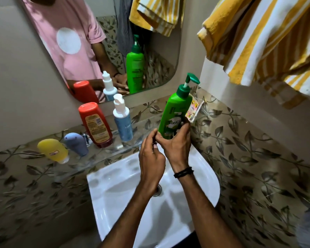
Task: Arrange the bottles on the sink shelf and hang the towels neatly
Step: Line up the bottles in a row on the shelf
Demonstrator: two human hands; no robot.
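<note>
My right hand grips the lower part of a tall green pump bottle, held upright over the right end of the glass shelf. My left hand is beside it with fingers curled at the bottle's base; I cannot tell if it touches. On the shelf stand a red bottle and a white and blue pump bottle. A yellow bottle and a grey-blue bottle lie at the shelf's left end. A yellow and white striped towel hangs bunched at the upper right.
A white sink lies below the shelf, under my forearms. A mirror above the shelf reflects the bottles, a person in a pink shirt and the towel. A small sachet strip hangs on the leaf-patterned tiled wall behind the green bottle.
</note>
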